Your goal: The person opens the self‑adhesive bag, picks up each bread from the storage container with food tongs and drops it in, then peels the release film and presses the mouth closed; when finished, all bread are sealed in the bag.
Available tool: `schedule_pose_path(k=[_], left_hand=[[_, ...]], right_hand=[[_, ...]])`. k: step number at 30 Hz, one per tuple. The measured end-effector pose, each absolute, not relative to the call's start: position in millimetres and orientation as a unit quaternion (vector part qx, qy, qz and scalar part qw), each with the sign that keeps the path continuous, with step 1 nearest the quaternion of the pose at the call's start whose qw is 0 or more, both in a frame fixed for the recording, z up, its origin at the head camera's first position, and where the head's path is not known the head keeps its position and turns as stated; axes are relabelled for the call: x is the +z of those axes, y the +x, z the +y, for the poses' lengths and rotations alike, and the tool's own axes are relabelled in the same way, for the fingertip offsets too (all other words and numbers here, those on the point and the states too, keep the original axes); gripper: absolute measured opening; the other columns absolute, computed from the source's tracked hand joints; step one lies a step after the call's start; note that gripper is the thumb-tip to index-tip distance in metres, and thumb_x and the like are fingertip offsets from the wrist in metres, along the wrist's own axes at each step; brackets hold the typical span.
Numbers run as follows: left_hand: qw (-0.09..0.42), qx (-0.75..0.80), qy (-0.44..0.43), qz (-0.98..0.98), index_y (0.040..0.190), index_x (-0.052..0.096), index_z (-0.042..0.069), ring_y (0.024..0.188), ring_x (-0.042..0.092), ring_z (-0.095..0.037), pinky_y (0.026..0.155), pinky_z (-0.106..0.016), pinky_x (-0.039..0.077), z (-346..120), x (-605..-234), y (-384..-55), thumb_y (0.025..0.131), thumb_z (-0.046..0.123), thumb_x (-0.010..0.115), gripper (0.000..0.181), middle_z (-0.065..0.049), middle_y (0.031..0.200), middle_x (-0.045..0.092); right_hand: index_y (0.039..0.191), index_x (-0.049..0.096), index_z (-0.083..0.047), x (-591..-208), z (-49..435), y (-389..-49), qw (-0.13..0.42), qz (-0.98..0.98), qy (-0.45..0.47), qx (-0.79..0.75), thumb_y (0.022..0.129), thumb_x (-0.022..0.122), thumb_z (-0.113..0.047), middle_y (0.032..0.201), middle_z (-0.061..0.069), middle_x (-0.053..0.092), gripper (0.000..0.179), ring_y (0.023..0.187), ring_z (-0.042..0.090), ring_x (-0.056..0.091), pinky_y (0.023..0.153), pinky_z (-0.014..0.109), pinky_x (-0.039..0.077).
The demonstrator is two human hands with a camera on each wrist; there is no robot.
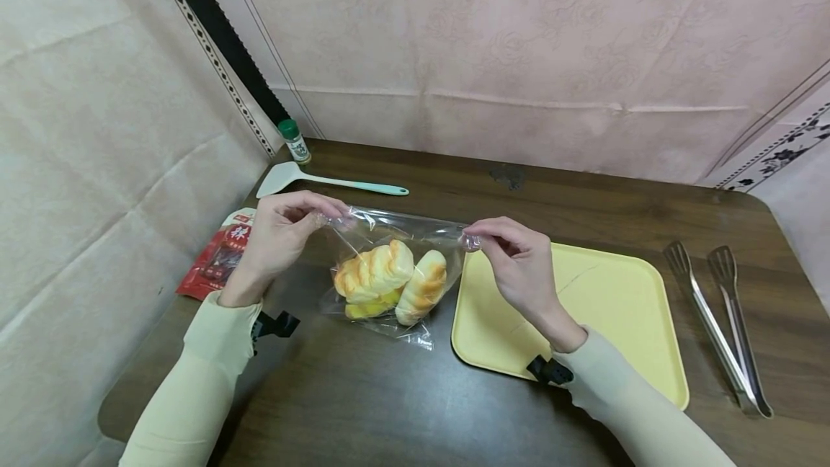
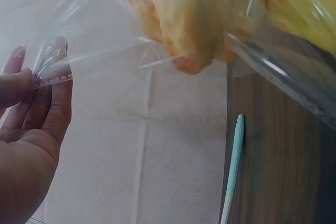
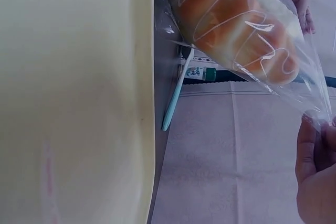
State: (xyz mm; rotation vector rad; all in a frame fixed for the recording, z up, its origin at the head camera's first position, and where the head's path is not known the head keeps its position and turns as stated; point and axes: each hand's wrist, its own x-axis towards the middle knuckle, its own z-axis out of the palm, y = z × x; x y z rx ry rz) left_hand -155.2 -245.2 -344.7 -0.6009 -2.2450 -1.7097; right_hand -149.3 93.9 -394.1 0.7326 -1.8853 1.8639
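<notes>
A clear plastic bag (image 1: 415, 230) hangs between the two hands, its top edge stretched nearly level. Inside it are several bread rolls, among them a fat ridged one (image 1: 379, 270) and a narrower one (image 1: 424, 287) at its right; a yellow piece (image 1: 371, 308) shows beneath. My left hand (image 1: 283, 235) pinches the bag's left upper corner between thumb and fingers, also visible in the left wrist view. At the opposite corner, my right hand (image 1: 519, 265) pinches the film. The right wrist view shows the narrower roll (image 3: 231, 30) close up through the plastic.
A yellow tray (image 1: 616, 308) lies under and beyond the right forearm. Metal tongs (image 1: 720, 330) rest at the far right. Behind the left hand are a pale turquoise spatula (image 1: 350, 183), a green-capped jar (image 1: 295, 141) and a red packet (image 1: 217, 258). Curtain-like cloth (image 1: 519, 42) borders the table.
</notes>
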Motion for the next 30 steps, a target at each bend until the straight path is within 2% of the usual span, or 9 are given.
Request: schedule_pose_path(k=[4, 6, 9, 13, 17, 20, 22, 26, 30], left_hand=[[0.115, -0.581, -0.214, -0.777, 0.101, 0.077, -0.013, 0.097, 0.08, -0.003, 0.08, -0.018, 0.061, -246, -343, -154, 0.098, -0.019, 0.055, 0.023, 0.017, 0.103, 0.083], [0.11, -0.592, -0.226, -0.766, 0.102, 0.077, -0.013, 0.1, 0.08, -0.004, 0.084, -0.019, 0.061, -247, -342, -153, 0.096, -0.02, 0.051, 0.028, 0.014, 0.104, 0.084], [0.112, -0.615, -0.25, -0.74, 0.103, 0.076, -0.016, 0.099, 0.081, -0.007, 0.088, -0.021, 0.061, -245, -342, -151, 0.094, -0.019, 0.049, 0.029, 0.009, 0.103, 0.085], [0.13, -0.626, -0.235, -0.732, 0.101, 0.077, -0.015, 0.09, 0.081, -0.008, 0.081, -0.02, 0.062, -238, -341, -148, 0.099, -0.012, 0.062, 0.016, 0.009, 0.098, 0.085], [0.151, -0.593, -0.176, -0.771, 0.101, 0.08, -0.008, 0.075, 0.074, -0.003, 0.065, -0.018, 0.056, -229, -340, -145, 0.095, -0.002, 0.078, 0.008, 0.011, 0.093, 0.084], [0.147, -0.58, -0.165, -0.784, 0.102, 0.079, -0.009, 0.074, 0.074, -0.003, 0.064, -0.018, 0.056, -224, -338, -144, 0.094, -0.003, 0.08, 0.01, 0.012, 0.092, 0.083], [0.139, -0.585, -0.174, -0.78, 0.103, 0.077, -0.012, 0.077, 0.077, -0.003, 0.067, -0.019, 0.059, -222, -336, -143, 0.094, -0.007, 0.078, 0.01, 0.013, 0.092, 0.083], [0.131, -0.588, -0.199, -0.773, 0.103, 0.076, -0.012, 0.081, 0.079, -0.003, 0.07, -0.02, 0.062, -220, -334, -142, 0.093, -0.012, 0.075, 0.01, 0.018, 0.093, 0.082], [0.133, -0.582, -0.216, -0.773, 0.102, 0.076, -0.012, 0.082, 0.079, -0.003, 0.073, -0.02, 0.063, -220, -331, -140, 0.093, -0.014, 0.074, 0.01, 0.019, 0.094, 0.082]], right_hand=[[0.101, 0.081, 0.009, -393, 98, -150, 0.188, -0.7, 0.244, 0.645, 0.095, 0.068, 0.018, 0.1, -0.016, 0.079, 0.017, 0.087, -0.002, 0.074, 0.077, 0.014, 0.059], [0.102, 0.082, 0.007, -393, 100, -150, 0.18, -0.715, 0.233, 0.634, 0.095, 0.069, 0.017, 0.099, -0.009, 0.081, 0.018, 0.087, -0.003, 0.073, 0.075, 0.013, 0.058], [0.102, 0.082, 0.006, -391, 103, -150, 0.16, -0.731, 0.218, 0.627, 0.095, 0.069, 0.016, 0.1, 0.009, 0.083, 0.018, 0.087, -0.003, 0.074, 0.077, 0.014, 0.059], [0.103, 0.083, 0.005, -387, 106, -150, 0.136, -0.754, 0.21, 0.608, 0.098, 0.064, 0.016, 0.102, 0.024, 0.081, 0.023, 0.086, -0.003, 0.074, 0.08, 0.015, 0.061], [0.094, 0.085, 0.0, -378, 111, -152, 0.096, -0.794, 0.196, 0.567, 0.098, 0.051, 0.018, 0.1, 0.019, 0.083, 0.038, 0.086, 0.0, 0.075, 0.081, 0.016, 0.06], [0.084, 0.083, -0.003, -366, 115, -156, 0.053, -0.821, 0.18, 0.539, 0.094, 0.042, 0.018, 0.1, 0.015, 0.084, 0.047, 0.092, 0.005, 0.077, 0.085, 0.018, 0.058], [0.084, 0.082, -0.004, -355, 115, -159, 0.04, -0.835, 0.168, 0.522, 0.092, 0.04, 0.017, 0.102, 0.014, 0.085, 0.048, 0.095, 0.01, 0.078, 0.086, 0.019, 0.058], [0.098, 0.083, -0.005, -329, 107, -161, 0.068, -0.856, 0.173, 0.483, 0.099, 0.052, 0.008, 0.104, 0.012, 0.085, 0.034, 0.093, 0.019, 0.077, 0.08, 0.019, 0.056], [0.109, 0.084, -0.008, -305, 84, -160, 0.066, -0.866, 0.236, 0.436, 0.103, 0.068, -0.009, 0.107, 0.008, 0.084, 0.017, 0.088, 0.018, 0.075, 0.08, 0.024, 0.056]])
